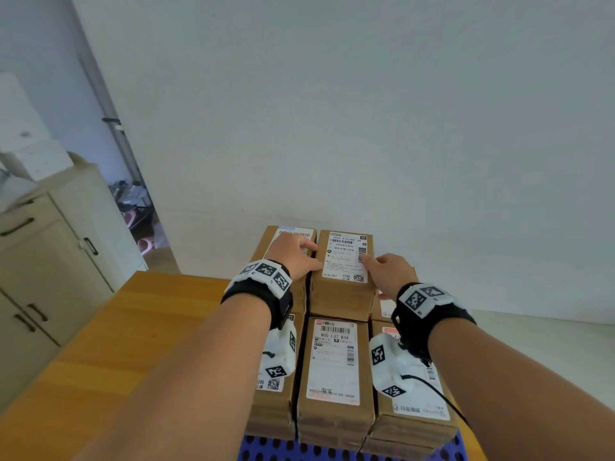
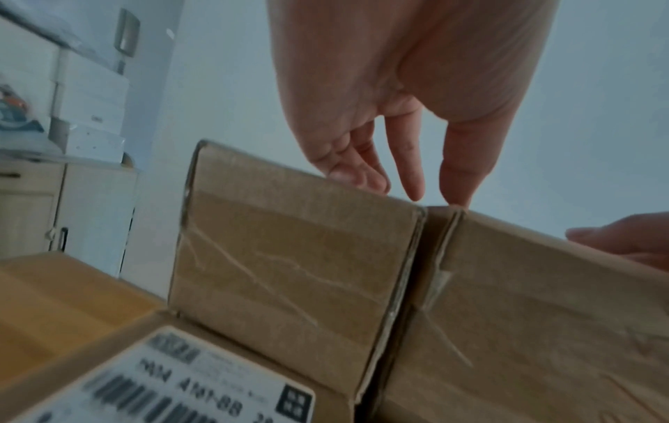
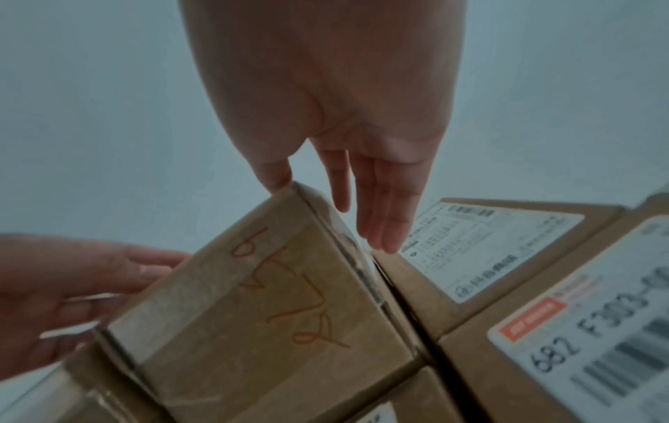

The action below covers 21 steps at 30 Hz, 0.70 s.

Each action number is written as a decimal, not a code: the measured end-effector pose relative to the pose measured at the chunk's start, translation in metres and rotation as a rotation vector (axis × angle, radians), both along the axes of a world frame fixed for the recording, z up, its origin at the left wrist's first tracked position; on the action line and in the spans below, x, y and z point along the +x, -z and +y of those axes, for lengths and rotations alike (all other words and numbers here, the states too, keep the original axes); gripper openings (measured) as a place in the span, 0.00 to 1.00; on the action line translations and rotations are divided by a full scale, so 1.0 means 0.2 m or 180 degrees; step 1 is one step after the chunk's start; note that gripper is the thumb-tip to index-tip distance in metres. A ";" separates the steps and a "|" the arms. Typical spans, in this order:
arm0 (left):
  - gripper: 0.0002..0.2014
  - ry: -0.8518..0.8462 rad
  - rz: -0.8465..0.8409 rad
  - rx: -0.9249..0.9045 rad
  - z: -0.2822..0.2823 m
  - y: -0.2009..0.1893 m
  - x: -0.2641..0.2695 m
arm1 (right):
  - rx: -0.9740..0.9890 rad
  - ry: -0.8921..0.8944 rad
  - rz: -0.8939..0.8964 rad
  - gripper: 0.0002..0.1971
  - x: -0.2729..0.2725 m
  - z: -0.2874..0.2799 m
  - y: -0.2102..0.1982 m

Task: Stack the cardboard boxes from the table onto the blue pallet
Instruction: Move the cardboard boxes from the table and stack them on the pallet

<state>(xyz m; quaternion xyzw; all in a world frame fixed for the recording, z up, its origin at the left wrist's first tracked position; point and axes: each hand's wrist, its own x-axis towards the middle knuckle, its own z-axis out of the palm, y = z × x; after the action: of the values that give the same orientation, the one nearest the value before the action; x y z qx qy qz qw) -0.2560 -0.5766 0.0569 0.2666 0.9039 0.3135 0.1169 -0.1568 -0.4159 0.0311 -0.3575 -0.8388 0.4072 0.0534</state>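
Several brown cardboard boxes with white shipping labels are stacked on the blue pallet [image 1: 273, 449]. The back middle box [image 1: 342, 299] stands a layer higher than the front row. My left hand [image 1: 293, 252] lies with straight fingers on the back left box [image 1: 266, 241], its thumb side against the middle box's left edge. My right hand [image 1: 389, 271] is at the middle box's right edge, thumb on the label, fingers straight down the side. The right wrist view shows red handwriting on this box [image 3: 271, 300], with my right hand [image 3: 347, 183] above it. In the left wrist view my left hand [image 2: 380, 160] touches a box's top edge.
A wooden table [image 1: 133, 327] lies left of the pallet, and a beige cabinet [image 1: 50, 261] stands beyond it. A white wall rises right behind the stack. The front row holds three labelled boxes, the middle one [image 1: 332, 367] between my wrists. A lower box [image 1: 386, 309] sits right of the raised one.
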 end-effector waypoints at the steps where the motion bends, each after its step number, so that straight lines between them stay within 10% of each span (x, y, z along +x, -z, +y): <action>1: 0.20 0.0000 0.0021 -0.0048 0.00 -0.01 0.00 | 0.0223 -0.0036 -0.0063 0.21 0.01 0.00 -0.01; 9: 0.18 0.0233 0.0431 -0.0181 0.11 -0.08 0.07 | 0.1598 -0.0282 -0.0374 0.23 0.16 0.02 -0.12; 21: 0.24 0.0856 0.0669 -0.0401 0.37 -0.10 0.39 | 0.1846 0.0032 -0.0676 0.24 0.61 0.12 -0.15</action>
<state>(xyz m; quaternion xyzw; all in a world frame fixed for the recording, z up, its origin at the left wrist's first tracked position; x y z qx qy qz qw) -0.1777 -0.5019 0.0763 0.4085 0.8852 0.2082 0.0791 -0.0353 -0.3924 0.0613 -0.3721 -0.9191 0.1110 0.0672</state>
